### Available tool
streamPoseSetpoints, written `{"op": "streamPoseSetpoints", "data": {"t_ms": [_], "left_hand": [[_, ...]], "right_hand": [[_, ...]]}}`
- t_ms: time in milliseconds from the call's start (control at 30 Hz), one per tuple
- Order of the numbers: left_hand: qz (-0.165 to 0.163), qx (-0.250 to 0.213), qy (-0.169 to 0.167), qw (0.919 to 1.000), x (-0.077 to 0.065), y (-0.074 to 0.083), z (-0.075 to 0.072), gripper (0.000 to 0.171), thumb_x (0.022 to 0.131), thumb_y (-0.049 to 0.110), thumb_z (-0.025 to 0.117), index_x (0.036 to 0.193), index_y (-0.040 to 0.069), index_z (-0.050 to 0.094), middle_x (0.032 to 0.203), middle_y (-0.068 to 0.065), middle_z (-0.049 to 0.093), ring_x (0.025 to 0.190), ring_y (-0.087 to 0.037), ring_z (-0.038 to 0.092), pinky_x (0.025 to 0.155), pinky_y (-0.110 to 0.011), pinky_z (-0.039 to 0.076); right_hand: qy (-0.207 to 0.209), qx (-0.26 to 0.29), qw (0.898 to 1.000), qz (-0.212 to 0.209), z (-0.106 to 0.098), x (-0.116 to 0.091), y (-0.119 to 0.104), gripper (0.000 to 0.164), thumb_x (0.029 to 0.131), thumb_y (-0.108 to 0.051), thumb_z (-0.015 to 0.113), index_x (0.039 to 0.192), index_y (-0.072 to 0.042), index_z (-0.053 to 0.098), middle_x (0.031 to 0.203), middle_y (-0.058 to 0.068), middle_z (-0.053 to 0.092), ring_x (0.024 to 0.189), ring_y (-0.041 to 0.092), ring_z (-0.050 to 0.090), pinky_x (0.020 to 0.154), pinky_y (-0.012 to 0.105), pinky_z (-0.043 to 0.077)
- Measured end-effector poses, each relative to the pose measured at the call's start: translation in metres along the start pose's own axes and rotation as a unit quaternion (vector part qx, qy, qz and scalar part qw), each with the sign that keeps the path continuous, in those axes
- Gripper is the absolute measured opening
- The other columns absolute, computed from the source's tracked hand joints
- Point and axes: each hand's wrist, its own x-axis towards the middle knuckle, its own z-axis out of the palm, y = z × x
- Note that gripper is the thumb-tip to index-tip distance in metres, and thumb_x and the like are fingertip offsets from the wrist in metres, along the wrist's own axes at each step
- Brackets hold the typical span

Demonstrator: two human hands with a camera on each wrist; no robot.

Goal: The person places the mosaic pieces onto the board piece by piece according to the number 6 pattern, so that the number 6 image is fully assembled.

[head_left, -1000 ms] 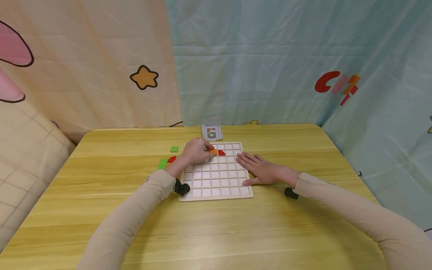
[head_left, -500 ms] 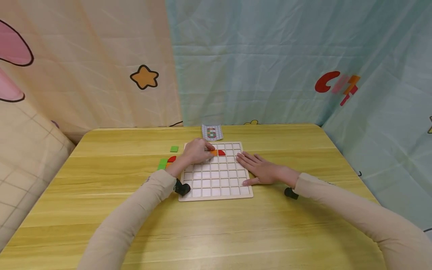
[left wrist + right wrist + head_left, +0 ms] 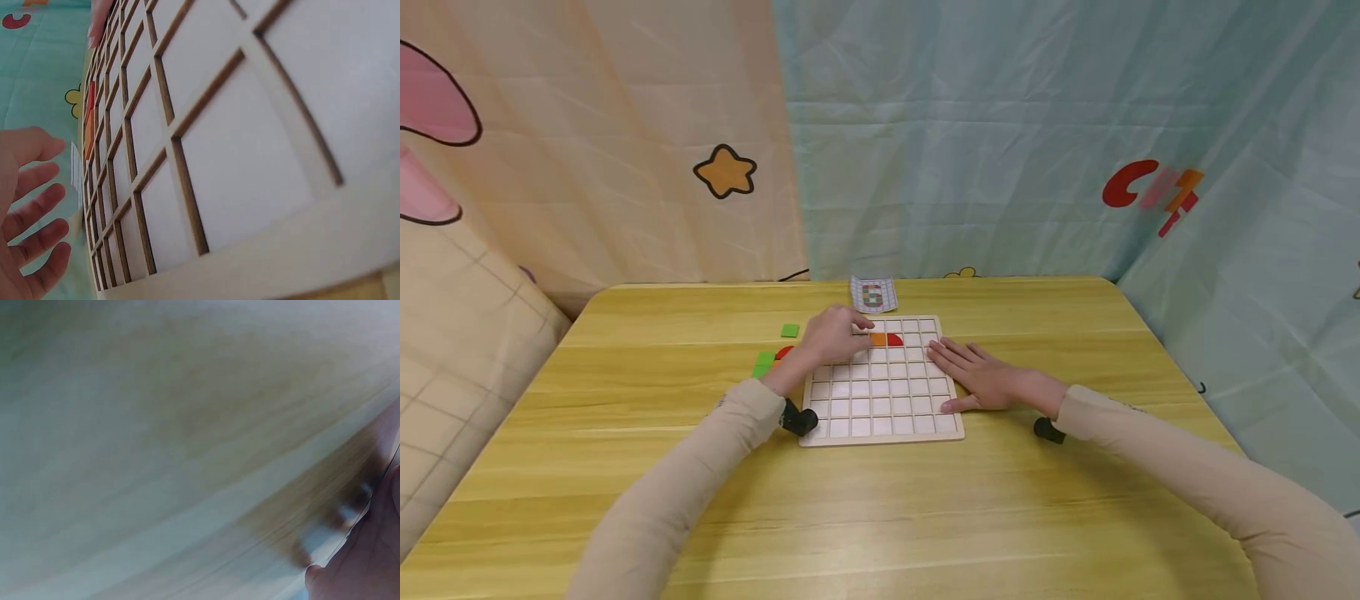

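A white gridded board (image 3: 880,408) with a wooden frame lies on the table. In its upper part, an orange square tile (image 3: 878,340) and a red quarter-round tile (image 3: 895,340) sit side by side in neighbouring cells. My left hand (image 3: 831,335) is over the board's upper left, its fingertips just left of the orange tile. Nothing shows between the loosely bent fingers (image 3: 39,209) in the left wrist view. My right hand (image 3: 981,379) rests flat with spread fingers on the board's right edge. The right wrist view is mostly blurred tabletop.
Left of the board lie green tiles (image 3: 763,364), a red tile (image 3: 785,352) and an orange one partly behind my left wrist. A single green tile (image 3: 790,331) lies farther back. Behind the board is a printed pattern card (image 3: 873,295); a curtain (image 3: 962,167) hangs beyond the table.
My left hand has let go of the orange tile and drawn slightly left, and the tile stays in its cell. The right hand keeps its place.
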Motion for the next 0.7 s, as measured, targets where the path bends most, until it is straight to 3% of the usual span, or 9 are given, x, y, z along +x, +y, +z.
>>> {"op": "streamPoseSetpoints", "data": {"t_ms": [167,400,700], "left_hand": [[-0.01,-0.007,0.017,0.9998,-0.006,-0.005,-0.01,0.03,0.086,0.03,0.069,0.112,0.016,0.073,0.111,-0.003,0.07,0.103,-0.024,0.061,0.06,-0.029,0.048],[-0.026,-0.011,0.041,0.9987,-0.021,-0.019,-0.027,0.032,0.085,0.03,0.069,0.113,0.014,0.073,0.112,-0.006,0.07,0.103,-0.025,0.059,0.071,-0.037,0.05],[-0.055,-0.017,0.053,0.9969,-0.043,-0.044,-0.036,0.034,0.085,0.03,0.069,0.115,0.013,0.071,0.112,-0.009,0.069,0.101,-0.027,0.06,0.069,-0.037,0.05]], "right_hand": [[0.0,0.008,1.0,0.005,-0.001,-0.002,0.001,0.091,0.094,-0.059,0.044,0.155,-0.009,-0.001,0.163,0.009,-0.005,0.15,0.031,-0.005,0.117,0.057,0.007],[-0.001,0.004,1.0,0.006,-0.001,-0.003,0.005,0.092,0.093,-0.061,0.043,0.155,-0.009,-0.001,0.163,0.009,-0.005,0.15,0.03,-0.005,0.118,0.056,0.007],[-0.001,0.003,1.0,0.002,0.001,-0.003,0.006,0.092,0.093,-0.062,0.042,0.155,-0.009,-0.001,0.163,0.009,-0.005,0.15,0.031,-0.004,0.117,0.057,0.008]]}}
